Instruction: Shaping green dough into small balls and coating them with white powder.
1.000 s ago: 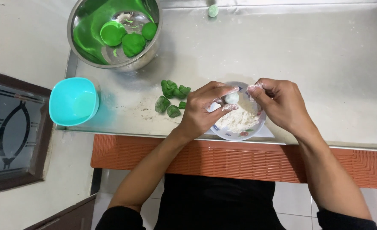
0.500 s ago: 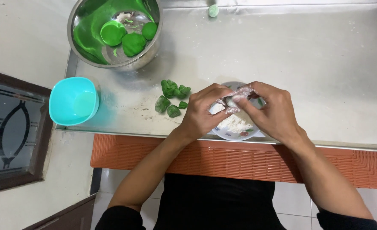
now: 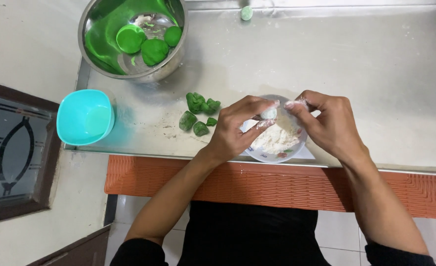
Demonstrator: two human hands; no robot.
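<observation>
My left hand (image 3: 237,127) pinches a small flour-dusted green dough piece (image 3: 268,114) between its fingertips, just above a small bowl of white flour (image 3: 275,140). My right hand (image 3: 329,123) hovers beside it, floury fingertips almost touching the piece but holding nothing. Several small green dough lumps (image 3: 198,112) lie on the steel counter (image 3: 326,59) left of the bowl. A large steel mixing bowl (image 3: 132,37) at the back left holds three bigger green dough balls.
A turquoise plastic bowl (image 3: 85,118) stands at the counter's left front corner. One small pale green dough ball (image 3: 246,13) rests at the back edge. An orange ribbed mat (image 3: 272,184) lies on the floor below. A dark framed glass panel (image 3: 11,148) is at left.
My hands came together over the flour bowl, then parted slightly. The dough piece now sits in my left fingertips, and my right hand has drawn back to the right.
</observation>
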